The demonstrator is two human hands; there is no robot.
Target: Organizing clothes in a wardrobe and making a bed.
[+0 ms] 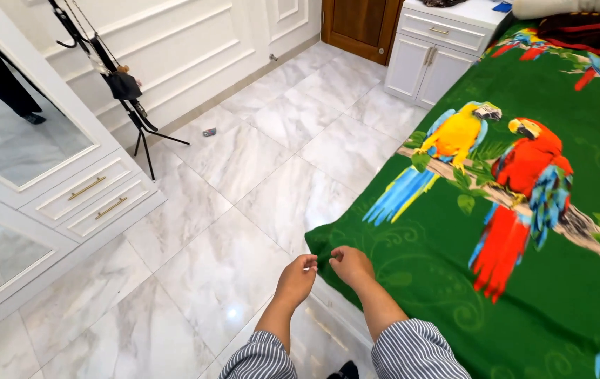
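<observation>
The green blanket [524, 231] printed with bright parrots lies spread over the bed on my right and fills that side of the view, its near corner hanging out over the white marble floor [244, 210]; across that floor a white mirrored wardrobe [54, 189] with brass drawer handles stands on my left, a white bedside cabinet [433, 56] sits at the head of the bed, and a black tripod stand [138, 119] leans by the panelled wall. My left hand [298, 278] and right hand [350, 265] meet at the blanket's near corner, each pinched shut on the edge of the green cloth, fingertips almost touching.
</observation>
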